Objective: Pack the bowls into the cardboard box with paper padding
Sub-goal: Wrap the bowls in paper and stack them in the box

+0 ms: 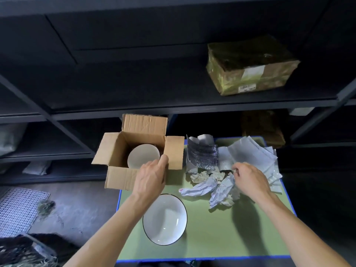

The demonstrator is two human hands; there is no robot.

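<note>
An open cardboard box (123,151) stands at the back left of the green table (221,234), its flaps spread out. A white bowl (143,155) sits inside it. My left hand (152,178) rests over the box's near right corner, fingers curled over the edge. A second white bowl with a dark rim (164,218) lies on the table under my left forearm. Crumpled paper (215,187) is heaped to the right of the box. My right hand (248,178) is at the top of that heap with its fingers bent down into the paper.
Silver foil padding (202,153) and white foam sheets (256,157) lie behind the crumpled paper. Dark metal shelving (173,108) rises behind the table, with a taped brown parcel (250,66) on it. A white mesh mat (19,209) lies on the floor at left.
</note>
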